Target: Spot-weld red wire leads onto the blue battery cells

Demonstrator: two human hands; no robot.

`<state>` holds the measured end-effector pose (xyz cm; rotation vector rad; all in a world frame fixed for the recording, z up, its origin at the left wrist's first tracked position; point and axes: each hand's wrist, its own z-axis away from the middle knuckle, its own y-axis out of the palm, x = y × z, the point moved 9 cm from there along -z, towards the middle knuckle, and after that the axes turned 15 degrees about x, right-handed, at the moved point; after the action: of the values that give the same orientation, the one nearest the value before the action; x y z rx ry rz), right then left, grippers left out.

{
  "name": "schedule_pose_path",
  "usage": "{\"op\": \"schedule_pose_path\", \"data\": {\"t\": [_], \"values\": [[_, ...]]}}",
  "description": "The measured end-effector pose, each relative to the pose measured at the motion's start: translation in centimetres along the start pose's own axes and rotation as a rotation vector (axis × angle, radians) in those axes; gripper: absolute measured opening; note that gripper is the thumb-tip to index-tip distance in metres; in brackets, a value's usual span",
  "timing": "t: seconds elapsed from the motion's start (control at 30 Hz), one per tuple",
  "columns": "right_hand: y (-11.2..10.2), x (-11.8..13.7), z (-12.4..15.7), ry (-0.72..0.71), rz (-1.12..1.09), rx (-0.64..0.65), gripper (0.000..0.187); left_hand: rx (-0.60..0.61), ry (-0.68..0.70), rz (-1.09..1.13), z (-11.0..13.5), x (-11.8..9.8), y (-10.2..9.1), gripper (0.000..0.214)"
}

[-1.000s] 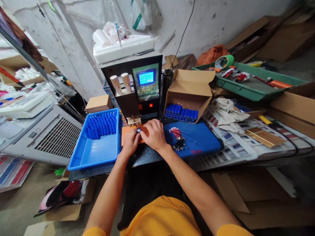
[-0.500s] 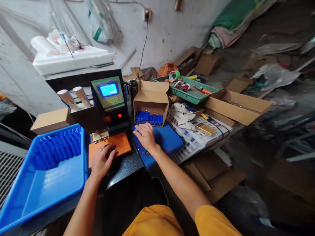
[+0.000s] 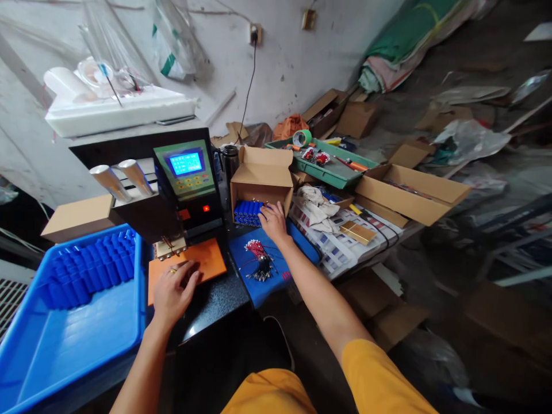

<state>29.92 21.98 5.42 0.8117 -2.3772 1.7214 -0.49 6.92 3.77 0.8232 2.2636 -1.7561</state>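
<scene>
My left hand (image 3: 175,290) lies on the orange board (image 3: 211,259) in front of a spot welder (image 3: 190,198), thumb apart from the bent fingers. No object shows in it, though the space under the palm is hidden. My right hand (image 3: 273,223) reaches to the mouth of an open cardboard box (image 3: 267,177). Its spread fingertips touch or hover just over the right end of the stacked blue battery cells (image 3: 246,214); I cannot tell which. Below that hand, a bundle of red and black wires (image 3: 262,261) lies on the blue mat (image 3: 241,247).
A blue plastic bin (image 3: 90,339) on the left holds rows of blue battery cells (image 3: 90,264). Behind the box stand a dark flask (image 3: 230,161) and a green tray (image 3: 319,167) with tape and tools. An open carton (image 3: 414,192) and newspaper (image 3: 332,247) lie to the right.
My right hand has moved from the mat's left edge, where blue showed at its fingertips, up and right to the cells in the box. The wire bundle is now uncovered. My left hand stays on the board.
</scene>
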Motion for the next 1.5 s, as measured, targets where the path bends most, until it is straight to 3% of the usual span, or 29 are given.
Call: {"op": "schedule_pose_path", "data": {"t": [0.23,0.43,0.5,0.67,0.87,1.1,1.17,1.23,1.37,1.5], "values": [[-2.9,0.3,3.2,0.02,-0.152,-0.12,0.031,0.008,-0.006,0.032,0.1,-0.2,-0.3,0.04],[0.0,-0.6,5.6,0.195,-0.226,0.288,0.016,0.002,-0.017,0.015,0.2,-0.2,-0.4,0.04],[0.3,-0.8,6.2,0.236,-0.204,0.355,0.014,0.005,-0.01,0.023,0.2,-0.2,-0.4,0.04],[0.2,1.2,6.8,0.176,-0.181,0.409,0.014,0.003,-0.024,0.026,0.2,-0.1,-0.4,0.041],[1.8,4.3,6.3,0.123,-0.076,0.464,0.011,0.01,-0.052,0.049,0.1,0.1,-0.4,0.041],[-0.8,0.7,7.1,0.251,-0.084,0.361,0.014,0.024,-0.046,0.053,0.2,0.1,-0.4,0.042],[-1.1,1.3,7.8,0.196,-0.064,0.397,0.013,0.015,-0.053,0.037,0.3,0.1,-0.4,0.042],[-0.5,3.6,8.5,0.067,0.005,0.45,0.013,0.005,-0.057,0.028,0.3,0.1,-0.4,0.042],[2.8,9.7,9.6,-0.233,0.206,0.584,0.018,0.008,-0.059,0.035,0.2,0.1,-0.4,0.042],[5.0,11.5,9.1,-0.271,0.281,0.631,0.014,0.026,-0.039,0.069,0.1,0.0,-0.5,0.039]]}}
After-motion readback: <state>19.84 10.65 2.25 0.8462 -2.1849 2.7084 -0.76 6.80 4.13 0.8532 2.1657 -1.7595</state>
